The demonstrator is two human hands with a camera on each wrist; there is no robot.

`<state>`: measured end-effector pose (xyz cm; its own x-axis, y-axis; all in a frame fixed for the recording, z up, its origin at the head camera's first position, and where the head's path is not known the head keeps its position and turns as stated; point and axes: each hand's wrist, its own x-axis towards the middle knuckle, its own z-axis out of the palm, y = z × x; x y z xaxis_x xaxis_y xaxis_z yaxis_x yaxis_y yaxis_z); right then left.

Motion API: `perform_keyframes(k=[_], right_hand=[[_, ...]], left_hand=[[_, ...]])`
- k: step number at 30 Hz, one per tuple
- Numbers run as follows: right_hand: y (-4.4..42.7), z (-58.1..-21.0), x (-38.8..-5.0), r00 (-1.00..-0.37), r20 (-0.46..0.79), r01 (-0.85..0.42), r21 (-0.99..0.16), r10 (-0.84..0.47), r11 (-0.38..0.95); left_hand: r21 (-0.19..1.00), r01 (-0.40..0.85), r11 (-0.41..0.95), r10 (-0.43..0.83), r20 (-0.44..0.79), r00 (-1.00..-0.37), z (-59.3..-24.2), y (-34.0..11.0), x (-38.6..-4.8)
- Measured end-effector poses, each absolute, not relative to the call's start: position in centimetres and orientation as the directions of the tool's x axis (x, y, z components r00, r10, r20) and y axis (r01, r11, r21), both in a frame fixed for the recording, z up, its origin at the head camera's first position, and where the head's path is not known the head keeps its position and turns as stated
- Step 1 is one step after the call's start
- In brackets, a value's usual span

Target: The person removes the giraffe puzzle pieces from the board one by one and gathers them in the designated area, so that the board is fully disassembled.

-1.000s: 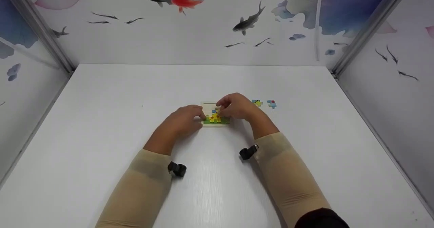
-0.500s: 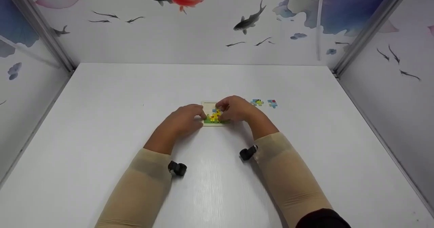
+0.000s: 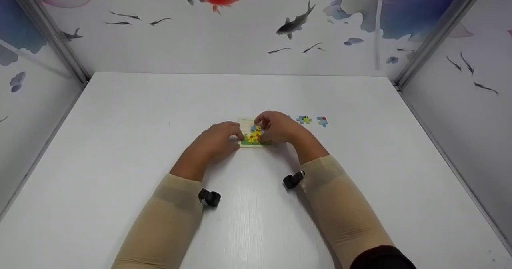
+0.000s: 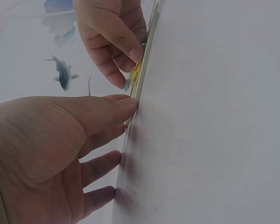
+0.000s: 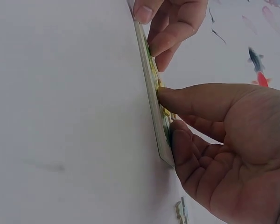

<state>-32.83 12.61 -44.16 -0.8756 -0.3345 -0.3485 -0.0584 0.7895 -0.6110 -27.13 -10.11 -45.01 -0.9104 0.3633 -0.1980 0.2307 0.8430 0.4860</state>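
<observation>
I'm pinching a yellow piece [image 4: 135, 76] at the puzzle frame [image 3: 252, 147] with my right hand [image 3: 277, 127], left hand [image 3: 219, 139] gripping the near-left rim (pressing crooked, I'm probably risking popping neighbouring pieces [image 3: 251, 139] loose).

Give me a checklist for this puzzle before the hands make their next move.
1. Board lying flat on the table: ok.
2. Left hand steadying the board: ok, its thumb touches the edge.
3. Right hand on a yellow piece: ok, its thumb touches it.
4. That piece fully seated: cannot tell, fingers hide part of it.
5. Board filled: not ok, bare wood shows at the upper left.
6. Loose pieces in plain view: two ok; another is mostly hidden behind the right hand.
</observation>
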Motion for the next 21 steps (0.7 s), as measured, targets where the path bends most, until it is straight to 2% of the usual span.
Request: perform_keyframes(k=[11,21], right_hand=[[12.76,-44.30,-33.06,-0.884,-0.328,-0.038,-0.661,-0.334,0.750],[12.67,-44.25,-33.00,-0.892,-0.328,-0.023,-0.653,-0.310,0.757]], left_hand=[[0.481,0.221,0.849,0.355,-0.208,-0.912,-45.08,-9.98,-27.24],[0.483,0.218,0.848,0.354,-0.210,-0.911,-44.98,-9.97,-27.24]])
